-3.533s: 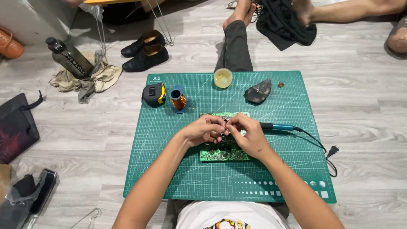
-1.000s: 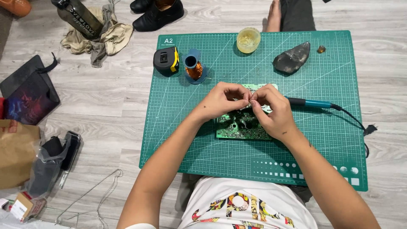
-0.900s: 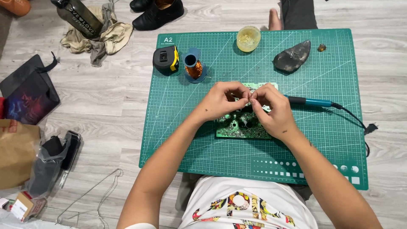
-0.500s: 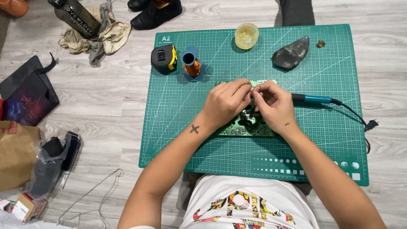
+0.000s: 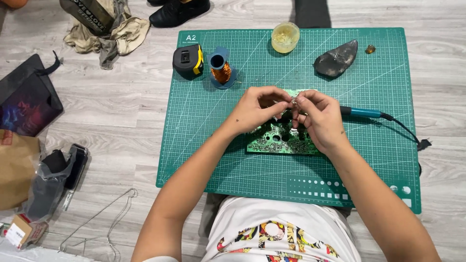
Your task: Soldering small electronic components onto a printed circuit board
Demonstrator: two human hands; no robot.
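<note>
On the floor left of the green cutting mat [image 5: 291, 179] lay a brown paper bag [image 5: 14, 167], a small brown carton with a white label [image 5: 19, 232] near the lower-left corner, and a dark glossy bag [image 5: 26, 104].

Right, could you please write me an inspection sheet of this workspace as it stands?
Surface: green cutting mat on a grey wood floor.
Job's things: green circuit board under both hands; something small pinched above it, too small to tell.
Clutter: tape measure, copper wire spool, yellowish jar, dark stone-like lump.
Grippers: left hand and right hand, fingertips meeting.
Cables: black cord from the blue-handled tool.
Surroundings: black shoes, crumpled cloth, wire hanger, bags at left.
</note>
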